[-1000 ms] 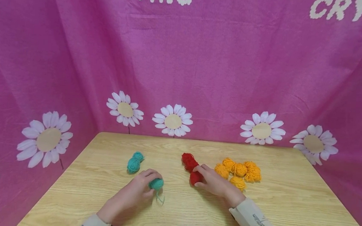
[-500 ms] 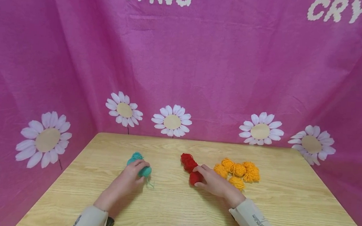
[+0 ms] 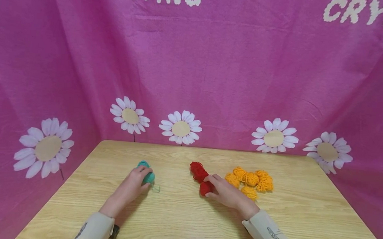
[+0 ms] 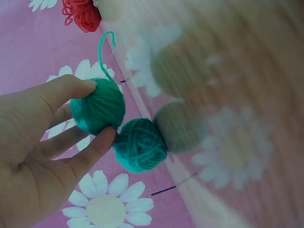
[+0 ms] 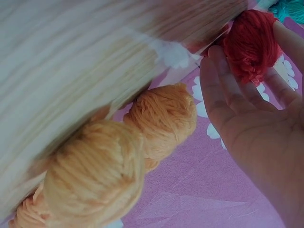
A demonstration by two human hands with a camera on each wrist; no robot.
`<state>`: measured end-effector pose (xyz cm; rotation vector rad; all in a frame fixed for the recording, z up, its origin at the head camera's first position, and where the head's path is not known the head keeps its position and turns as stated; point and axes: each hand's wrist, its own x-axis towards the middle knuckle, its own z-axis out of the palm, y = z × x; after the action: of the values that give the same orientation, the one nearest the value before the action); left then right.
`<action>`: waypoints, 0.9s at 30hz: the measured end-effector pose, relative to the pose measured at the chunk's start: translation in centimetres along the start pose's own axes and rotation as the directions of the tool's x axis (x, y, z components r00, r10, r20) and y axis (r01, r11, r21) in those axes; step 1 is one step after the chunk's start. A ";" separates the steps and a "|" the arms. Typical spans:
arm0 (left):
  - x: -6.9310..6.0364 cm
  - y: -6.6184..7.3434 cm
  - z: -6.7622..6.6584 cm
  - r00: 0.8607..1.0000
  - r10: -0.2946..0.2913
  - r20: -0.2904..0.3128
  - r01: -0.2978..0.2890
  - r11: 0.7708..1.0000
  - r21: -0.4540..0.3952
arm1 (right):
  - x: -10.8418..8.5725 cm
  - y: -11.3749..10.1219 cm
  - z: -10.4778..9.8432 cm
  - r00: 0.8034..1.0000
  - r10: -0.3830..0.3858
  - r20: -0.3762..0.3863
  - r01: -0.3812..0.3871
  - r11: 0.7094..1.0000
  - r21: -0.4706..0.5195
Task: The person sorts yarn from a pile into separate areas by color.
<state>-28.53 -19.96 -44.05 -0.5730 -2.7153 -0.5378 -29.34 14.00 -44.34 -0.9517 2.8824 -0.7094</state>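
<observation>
My left hand (image 3: 133, 184) pinches a green ball of yarn (image 4: 97, 107) between thumb and fingertips, and a loose yarn tail hangs from it. Against that ball lies a second green yarn ball (image 4: 141, 145) on the table; the hand partly covers the group in the head view. Farther right, my right hand (image 3: 227, 193) has its thumb and fingers around a red ball of yarn (image 3: 205, 189). Behind that one, more red yarn (image 3: 197, 170) sits in line with it.
Several orange yarn balls (image 3: 250, 179) lie clustered just right of my right hand. The wooden table (image 3: 174, 218) ends at the back before a pink cloth (image 3: 212, 81) printed with daisies. More of this cloth hangs at both sides.
My left hand has carried its green ball left and away from me, up to the other green yarn. The right hand stays at the red ball.
</observation>
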 end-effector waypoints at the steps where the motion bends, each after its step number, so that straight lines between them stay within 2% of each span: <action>1: 0.0 -0.1 0.0 1.000 0.007 -0.006 -0.007 1.000 0.005 | 0.0 0.0 0.0 1.000 -0.001 -0.001 0.001 1.000 -0.001; 7: 0.1 0.0 0.1 0.998 0.043 -0.036 -0.042 0.999 0.023 | -0.1 -0.1 0.0 1.000 0.004 -0.003 -0.005 1.000 -0.007; 20: 0.0 0.1 0.0 1.000 0.018 -0.006 -0.018 1.000 0.022 | -0.1 -0.2 0.0 1.000 0.010 -0.009 -0.010 1.000 -0.013; 27: -0.2 0.1 0.1 0.999 0.037 -0.032 -0.035 0.997 0.063 | -0.2 -0.3 0.0 1.000 0.030 -0.005 -0.030 1.000 0.004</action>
<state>-28.32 -19.94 -44.21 -0.5905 -2.6747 -0.4479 -29.05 13.88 -44.20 -0.9050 2.8925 -0.7155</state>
